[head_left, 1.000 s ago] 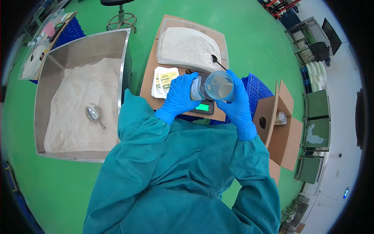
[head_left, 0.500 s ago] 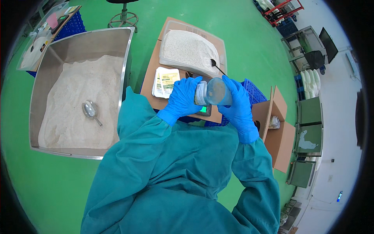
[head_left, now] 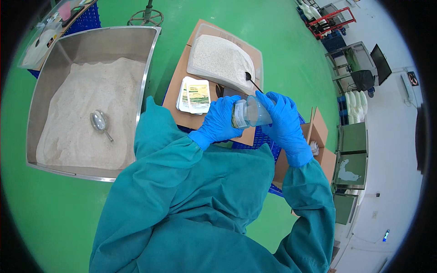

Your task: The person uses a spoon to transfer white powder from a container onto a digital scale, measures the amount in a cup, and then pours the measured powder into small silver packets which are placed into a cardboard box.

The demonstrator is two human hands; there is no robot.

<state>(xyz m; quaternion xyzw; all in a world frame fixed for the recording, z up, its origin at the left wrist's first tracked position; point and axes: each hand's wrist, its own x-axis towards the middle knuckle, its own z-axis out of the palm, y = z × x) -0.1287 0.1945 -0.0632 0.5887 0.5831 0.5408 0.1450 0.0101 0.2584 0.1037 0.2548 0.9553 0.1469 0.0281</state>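
In my left hand (head_left: 221, 120), gloved in blue, is a small printed packet (head_left: 238, 114) with a pale label, fingers closed round it. My right hand (head_left: 286, 125), also gloved, grips a translucent bluish cup (head_left: 257, 111). The cup is tipped on its side, with one end against the packet; whether it reaches inside I cannot tell. Just beyond my hands is a clear tub (head_left: 214, 75) of whitish granules, a black-handled scoop (head_left: 248, 77) stuck in it. A stack of yellow-and-white printed packets (head_left: 198, 96) lies left of my left hand on cardboard (head_left: 177, 113).
On the left stands a large steel bin (head_left: 148, 68) of pale powder, with a metal scoop (head_left: 99, 122) lying on it. An open cardboard box (head_left: 327, 164) with packets inside stands at right, near a blue crate (head_left: 261, 139). A wheeled stool base (head_left: 145, 19) is farther off.
My right hand and the cup have shifted slightly right, and the cup now lies more sideways against the packet. The view has shifted a little. Both hands keep their hold.
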